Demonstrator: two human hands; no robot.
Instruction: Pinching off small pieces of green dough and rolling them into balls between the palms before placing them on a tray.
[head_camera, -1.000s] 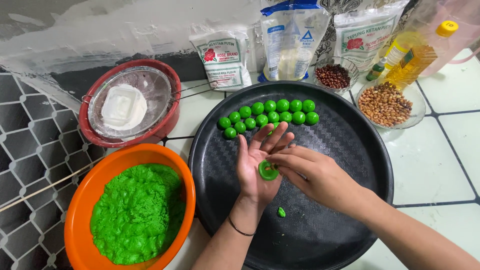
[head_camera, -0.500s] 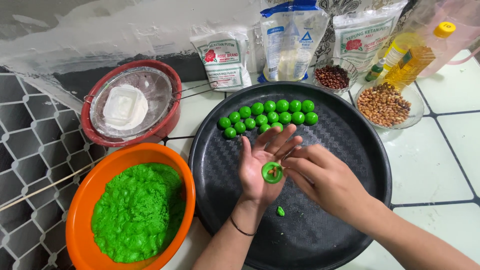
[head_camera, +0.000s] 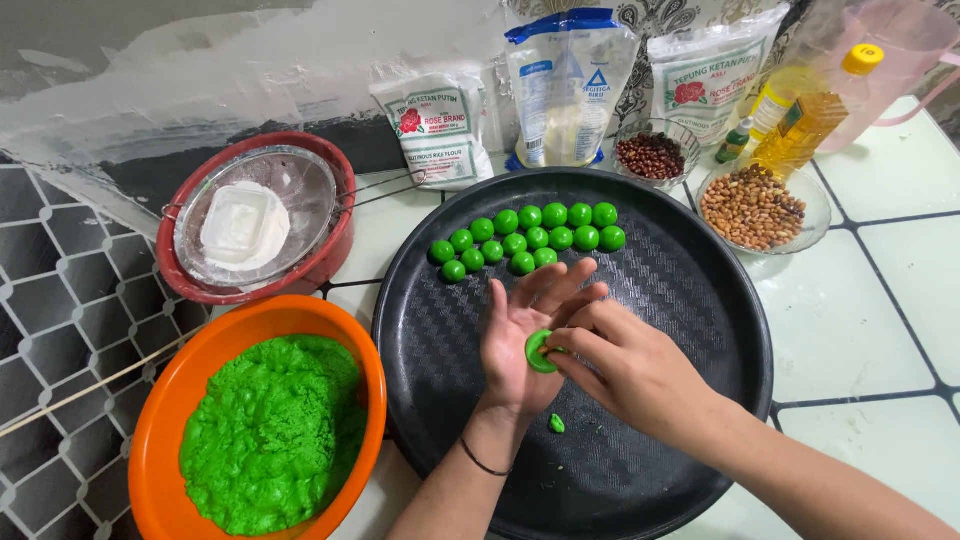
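Observation:
My left hand (head_camera: 520, 340) lies palm up over the round black tray (head_camera: 690, 290), and a flattened disc of green dough (head_camera: 541, 350) rests on the palm. My right hand (head_camera: 630, 365) presses its fingertips onto that disc from the right. Several small green dough balls (head_camera: 530, 238) sit in two rows at the far side of the tray. A small green crumb (head_camera: 556, 424) lies on the tray beneath my left wrist. An orange bowl (head_camera: 175, 400) of bright green dough (head_camera: 270, 430) stands to the left of the tray.
A red bowl (head_camera: 330, 255) with a metal sieve and white container sits at the back left. Behind the tray stand flour bags (head_camera: 440, 125), a dish of dark beans (head_camera: 652, 155), a glass bowl of peanuts (head_camera: 752, 207) and an oil bottle (head_camera: 815, 115).
The dough piece on my left palm has been pressed from a lump into a hollowed disc. My right fingers shifted slightly over it; my left hand stayed in place.

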